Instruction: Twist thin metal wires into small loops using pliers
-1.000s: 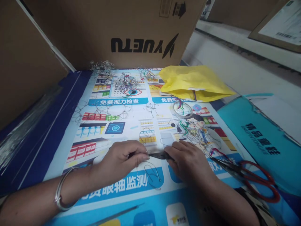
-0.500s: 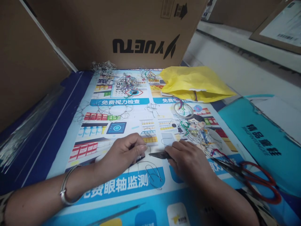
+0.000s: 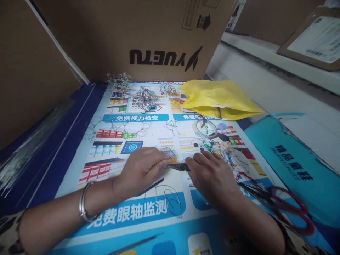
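Note:
My right hand (image 3: 212,177) is wrapped round a dark pointed tool, like pliers (image 3: 177,166), whose tip points left. The tip reaches the fingertips of my left hand (image 3: 145,168). The fingers of that hand are pinched together, and what they hold is too small to make out. Loops of thin wire (image 3: 174,200) lie on the printed sheet just below my hands. A clear ring (image 3: 206,128) with coloured threads lies beyond my right hand.
Red-handled scissors (image 3: 292,209) lie right of my right forearm. A yellow bag (image 3: 220,97), tangled wire (image 3: 145,97) and a cardboard box (image 3: 159,32) stand farther back. Straight wires (image 3: 23,159) lie far left, a teal box (image 3: 289,159) at right.
My left hand has turned more palm-down, and its fingertips now meet the tool's tip, which was apart from them. The whole view has shifted slightly.

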Motion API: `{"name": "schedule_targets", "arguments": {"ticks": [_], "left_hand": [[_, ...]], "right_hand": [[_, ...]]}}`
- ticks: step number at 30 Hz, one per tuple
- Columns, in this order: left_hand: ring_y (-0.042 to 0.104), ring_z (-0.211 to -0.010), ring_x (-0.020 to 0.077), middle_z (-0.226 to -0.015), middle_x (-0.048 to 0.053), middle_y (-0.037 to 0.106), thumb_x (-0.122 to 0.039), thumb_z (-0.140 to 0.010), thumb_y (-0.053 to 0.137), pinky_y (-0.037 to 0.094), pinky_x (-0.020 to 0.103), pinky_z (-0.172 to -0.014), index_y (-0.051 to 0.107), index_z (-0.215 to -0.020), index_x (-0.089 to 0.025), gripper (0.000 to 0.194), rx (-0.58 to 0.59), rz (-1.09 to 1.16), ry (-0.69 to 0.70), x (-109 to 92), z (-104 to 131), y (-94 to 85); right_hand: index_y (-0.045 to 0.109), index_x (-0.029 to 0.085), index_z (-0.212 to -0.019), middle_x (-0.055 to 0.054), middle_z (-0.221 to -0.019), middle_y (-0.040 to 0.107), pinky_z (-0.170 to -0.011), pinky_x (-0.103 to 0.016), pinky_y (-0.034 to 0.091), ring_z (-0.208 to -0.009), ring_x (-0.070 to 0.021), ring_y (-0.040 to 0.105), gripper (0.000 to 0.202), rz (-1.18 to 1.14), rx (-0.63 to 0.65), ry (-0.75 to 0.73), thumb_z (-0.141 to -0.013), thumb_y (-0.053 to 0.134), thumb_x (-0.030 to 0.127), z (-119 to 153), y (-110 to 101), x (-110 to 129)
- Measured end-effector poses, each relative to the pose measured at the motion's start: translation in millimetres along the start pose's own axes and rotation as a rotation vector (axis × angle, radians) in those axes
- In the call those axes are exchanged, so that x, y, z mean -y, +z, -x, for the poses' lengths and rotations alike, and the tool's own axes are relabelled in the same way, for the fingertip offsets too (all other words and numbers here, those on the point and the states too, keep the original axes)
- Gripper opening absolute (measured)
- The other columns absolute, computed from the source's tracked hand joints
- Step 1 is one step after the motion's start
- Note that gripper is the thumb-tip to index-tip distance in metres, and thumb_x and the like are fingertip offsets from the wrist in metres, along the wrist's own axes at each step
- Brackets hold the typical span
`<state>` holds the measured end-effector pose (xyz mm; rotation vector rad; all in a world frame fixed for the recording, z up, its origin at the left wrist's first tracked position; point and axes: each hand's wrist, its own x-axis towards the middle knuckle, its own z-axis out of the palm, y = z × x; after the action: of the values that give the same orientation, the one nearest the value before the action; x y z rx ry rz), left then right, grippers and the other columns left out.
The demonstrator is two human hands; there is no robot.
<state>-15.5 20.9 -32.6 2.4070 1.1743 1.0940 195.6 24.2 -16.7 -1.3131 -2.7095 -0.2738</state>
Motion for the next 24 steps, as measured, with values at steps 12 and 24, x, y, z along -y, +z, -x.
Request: {"name": "schedule_targets", "arguments": {"ticks": [12,24], "left_hand": [[0.063,-0.066,0.0104,-0.072,0.001,0.068,-0.024,-0.087,0.048,0.048,0.022,-0.063,0.058,-0.078,-0.016,0.015,-0.053,0.615,-0.581,-2,-4,-2.6],[0.067,-0.075,0.0120,-0.086,0.001,0.070,-0.028,-0.084,0.056,0.052,0.025,-0.070,0.043,-0.084,-0.018,0.017,-0.218,1.176,-0.764,-12,3,6.2]], "right_hand": [[0.063,0.018,-0.081,-0.004,-0.077,0.060,-0.065,-0.027,0.033,-0.075,-0.0178,0.052,0.011,-0.284,0.102,0.166,-0.081,0.053,0.022,-3,3,1],[0.051,0.016,-0.082,-0.002,-0.066,0.058,-0.059,-0.024,0.043,-0.060,-0.0114,0.053,0.040,-1.453,0.522,0.332,-0.091,0.030,0.049,4,-16,15]]}}
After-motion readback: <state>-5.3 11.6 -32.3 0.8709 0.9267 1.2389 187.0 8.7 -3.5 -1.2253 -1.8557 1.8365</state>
